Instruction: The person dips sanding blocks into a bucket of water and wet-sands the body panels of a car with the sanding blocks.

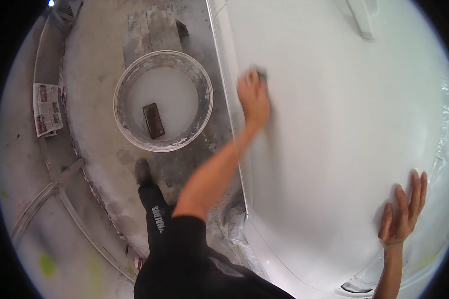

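Observation:
My left hand (254, 99) presses on the white panel (324, 129) near its left edge, fingers closed over a small dark pad (261, 74) that shows only at the fingertips; hand and pad are slightly blurred. On the lower right of the same panel rests my right hand (404, 209), palm down with fingers spread, holding nothing. Left of the panel stands a round bucket (118, 102) with whitish, cloudy liquid and a dark rectangular block (153, 120) inside.
A worn wooden board or stool (152, 30) is behind the bucket. Newspaper (47, 109) hangs on a frame at the left. Below the bucket is a dark shoe (143, 172). Plastic film (237, 229) lies along the panel's lower left edge. A handle-like part (360, 19) stands at the top.

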The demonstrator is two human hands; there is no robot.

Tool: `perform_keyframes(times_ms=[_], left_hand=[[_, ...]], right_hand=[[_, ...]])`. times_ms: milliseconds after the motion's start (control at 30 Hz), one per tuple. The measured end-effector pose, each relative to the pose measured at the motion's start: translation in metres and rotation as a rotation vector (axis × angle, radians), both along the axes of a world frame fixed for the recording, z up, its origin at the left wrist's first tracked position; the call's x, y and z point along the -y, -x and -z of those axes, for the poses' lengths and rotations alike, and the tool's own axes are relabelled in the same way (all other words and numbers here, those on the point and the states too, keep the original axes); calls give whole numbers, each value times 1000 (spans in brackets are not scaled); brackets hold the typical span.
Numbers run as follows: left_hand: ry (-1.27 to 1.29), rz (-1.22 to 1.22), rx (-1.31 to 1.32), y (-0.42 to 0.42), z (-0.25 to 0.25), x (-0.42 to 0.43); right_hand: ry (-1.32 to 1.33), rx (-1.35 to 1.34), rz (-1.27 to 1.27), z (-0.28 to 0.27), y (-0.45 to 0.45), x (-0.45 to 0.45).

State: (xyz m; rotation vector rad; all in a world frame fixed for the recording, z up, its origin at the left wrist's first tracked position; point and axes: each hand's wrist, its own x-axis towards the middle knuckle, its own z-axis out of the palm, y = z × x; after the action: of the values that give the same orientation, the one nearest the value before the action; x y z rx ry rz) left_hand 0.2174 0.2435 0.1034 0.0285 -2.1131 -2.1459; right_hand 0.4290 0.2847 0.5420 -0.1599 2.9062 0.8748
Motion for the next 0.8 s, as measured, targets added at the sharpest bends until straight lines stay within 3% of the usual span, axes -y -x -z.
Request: perform_keyframes(times_ms=[67,133,200,233,267,300,333,433,533,567,667,700,733,767,800], left_hand=[[-28,16,26,120,12,-17],[-56,-17,13,142,22,-23],[-73,55,100,112,10,-7],[58,109,-60,63,6,7],[-63,100,-1,-2,2,13],[8,197,-55,-68,-8,32],[-105,286,167,-125,-25,45],[-222,198,143,-97,-22,28],[31,75,-58,99,5,-10],[-70,-7,-47,147,13,-23],[0,54,-47,151,19,-12],[13,116,45,115,11,-2],[36,51,-36,64,17,-1],[-54,165,76,4,3,16],[35,200,-5,-58,5,29]], right_hand=[[-44,29,-14,-2,-2,-2],[-81,57,-17,-5,-4,-3],[-95,48,-23,-3,-3,-3],[-68,34,-19,-2,-3,-2],[-45,26,-16,0,-1,0],[-26,20,-13,0,1,1],[-24,20,-2,1,1,1],[-32,16,23,1,-2,2],[-58,31,5,0,-2,-1],[-55,23,3,1,-3,-1],[-79,27,5,-1,-1,0],[-57,15,5,0,-1,0],[-37,5,4,1,-2,-1],[-20,-2,5,2,-3,-1],[-29,1,15,1,-4,-1]])
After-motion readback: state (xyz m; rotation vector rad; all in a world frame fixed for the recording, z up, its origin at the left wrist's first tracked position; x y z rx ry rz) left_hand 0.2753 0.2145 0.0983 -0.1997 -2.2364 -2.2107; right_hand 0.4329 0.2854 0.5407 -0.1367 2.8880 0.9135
